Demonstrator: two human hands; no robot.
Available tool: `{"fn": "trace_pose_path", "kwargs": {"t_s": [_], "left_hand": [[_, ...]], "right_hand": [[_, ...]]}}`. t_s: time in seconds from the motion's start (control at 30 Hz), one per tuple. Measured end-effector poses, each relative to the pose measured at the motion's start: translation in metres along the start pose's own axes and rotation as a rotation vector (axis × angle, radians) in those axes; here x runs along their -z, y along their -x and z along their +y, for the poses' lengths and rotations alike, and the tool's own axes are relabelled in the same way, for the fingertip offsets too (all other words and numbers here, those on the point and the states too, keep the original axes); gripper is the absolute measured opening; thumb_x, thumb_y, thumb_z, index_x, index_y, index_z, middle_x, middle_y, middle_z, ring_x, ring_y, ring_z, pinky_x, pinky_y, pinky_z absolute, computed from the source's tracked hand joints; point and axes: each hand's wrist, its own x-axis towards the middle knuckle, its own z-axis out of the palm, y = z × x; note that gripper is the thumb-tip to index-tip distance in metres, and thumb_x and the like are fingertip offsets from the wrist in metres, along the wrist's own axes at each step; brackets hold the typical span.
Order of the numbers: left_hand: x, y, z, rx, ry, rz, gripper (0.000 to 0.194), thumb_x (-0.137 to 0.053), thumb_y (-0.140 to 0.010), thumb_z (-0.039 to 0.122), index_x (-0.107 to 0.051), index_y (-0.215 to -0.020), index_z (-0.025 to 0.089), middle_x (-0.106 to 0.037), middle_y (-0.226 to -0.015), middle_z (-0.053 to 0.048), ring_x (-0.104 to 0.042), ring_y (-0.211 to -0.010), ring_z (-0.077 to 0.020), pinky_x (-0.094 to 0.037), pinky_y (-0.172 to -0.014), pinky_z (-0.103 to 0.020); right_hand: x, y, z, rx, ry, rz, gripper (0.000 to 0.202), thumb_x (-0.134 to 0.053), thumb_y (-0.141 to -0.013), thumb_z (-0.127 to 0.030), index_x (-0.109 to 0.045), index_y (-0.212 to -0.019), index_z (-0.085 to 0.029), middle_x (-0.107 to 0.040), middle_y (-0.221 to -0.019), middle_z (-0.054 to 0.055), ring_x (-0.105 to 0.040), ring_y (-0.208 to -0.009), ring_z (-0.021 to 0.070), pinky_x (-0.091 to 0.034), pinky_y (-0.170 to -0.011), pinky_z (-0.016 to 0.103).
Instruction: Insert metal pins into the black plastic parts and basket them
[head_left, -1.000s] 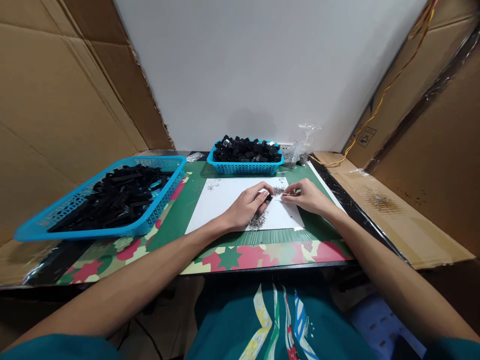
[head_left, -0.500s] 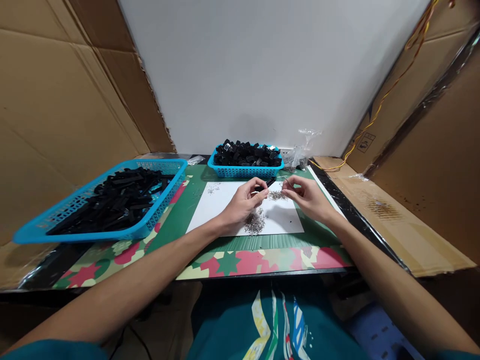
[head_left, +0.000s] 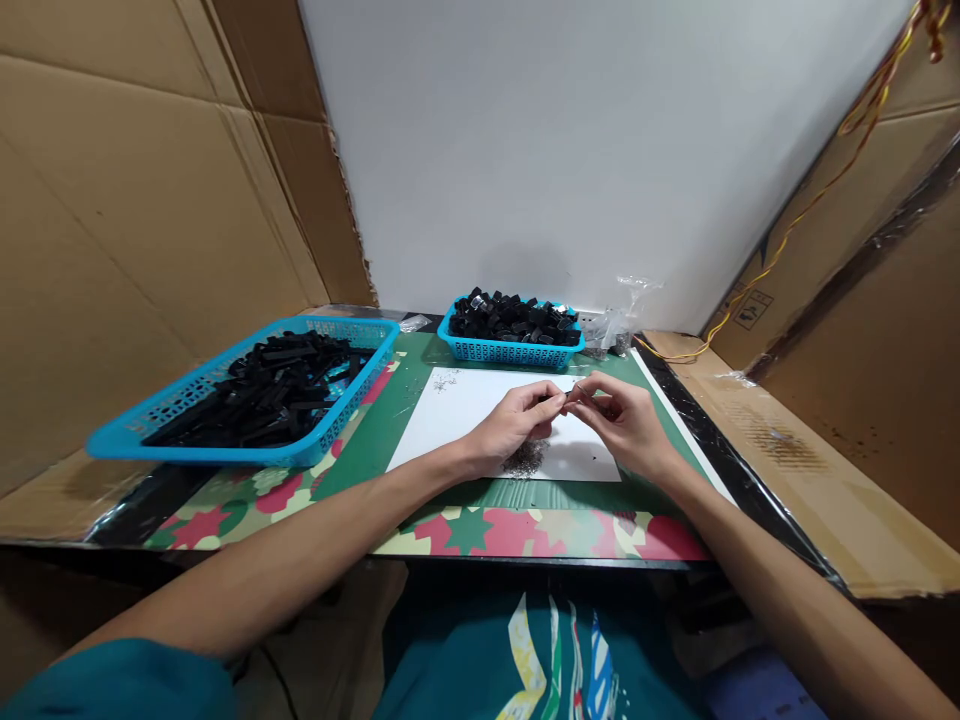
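Two blue baskets (head_left: 360,407) (head_left: 480,350) of black pieces noted; one dark piece (head_left: 568,396) pinched between left (head_left: 521,420) and right (head_left: 619,415) hands' fingertips.

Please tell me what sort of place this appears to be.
Probably a makeshift handwork station for small parts: a large blue basket and a small blue basket hold black pieces, a pile of tiny bits lies on a white sheet, and cardboard screens the sides.
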Motion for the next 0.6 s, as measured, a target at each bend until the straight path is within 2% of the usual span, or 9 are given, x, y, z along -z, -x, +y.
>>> {"fn": "trace_pose_path", "kwargs": {"t_s": [0.1, 0.23, 0.4, 0.5, 0.6], "left_hand": [[0.0, 0.0, 0.0, -0.005, -0.016, 0.016, 0.041, -0.076, -0.088, 0.053, -0.058, -0.086, 0.016, -0.04, -0.07, 0.005, -0.034, -0.058, -0.0071, -0.023, -0.054, -0.023], [0.004, -0.001, -0.001, -0.062, -0.06, 0.07, 0.041, -0.079, -0.086, 0.053, -0.06, -0.092, 0.017, -0.044, -0.073, 0.005, -0.038, -0.059, -0.007, -0.027, -0.056, -0.023], [0.007, -0.002, -0.002, -0.14, -0.205, 0.075, 0.042, -0.08, -0.085, 0.053, -0.065, -0.088, 0.014, -0.053, -0.079, 0.001, -0.045, -0.068, -0.0101, -0.033, -0.062, -0.025], [0.009, -0.001, -0.003, -0.134, -0.309, 0.053, 0.039, -0.076, -0.088, 0.052, -0.066, -0.088, 0.014, -0.054, -0.077, 0.001, -0.045, -0.067, -0.0112, -0.032, -0.061, -0.025], [0.012, 0.001, -0.002, -0.12, -0.448, 0.02, 0.033, -0.072, -0.092, 0.047, -0.068, -0.089, 0.014, -0.057, -0.075, 0.0, -0.046, -0.067, -0.0123, -0.033, -0.062, -0.026]], "right_hand": [[0.002, -0.001, 0.0, -0.023, -0.016, 0.039, 0.035, -0.073, -0.091, -0.056, -0.07, -0.097, -0.022, -0.064, -0.087, 0.003, -0.051, -0.062, 0.0133, -0.043, -0.055, 0.029], [0.005, -0.004, 0.001, -0.115, -0.025, 0.095, 0.044, -0.071, -0.089, -0.064, -0.07, -0.087, -0.02, -0.058, -0.074, 0.001, -0.04, -0.054, 0.0108, -0.031, -0.045, 0.027], [0.006, -0.005, 0.001, -0.142, -0.058, 0.004, 0.043, -0.071, -0.089, -0.063, -0.07, -0.087, -0.02, -0.056, -0.07, 0.0, -0.042, -0.055, 0.0113, -0.033, -0.047, 0.026], [0.007, -0.004, -0.002, -0.106, -0.034, -0.058, 0.038, -0.071, -0.091, -0.057, -0.071, -0.088, -0.02, -0.057, -0.074, 0.0, -0.041, -0.058, 0.011, -0.034, -0.049, 0.025], [0.01, -0.003, -0.003, -0.104, 0.012, -0.173, 0.035, -0.068, -0.094, -0.053, -0.072, -0.088, -0.019, -0.061, -0.078, 0.002, -0.044, -0.062, 0.0122, -0.036, -0.051, 0.025]]}}
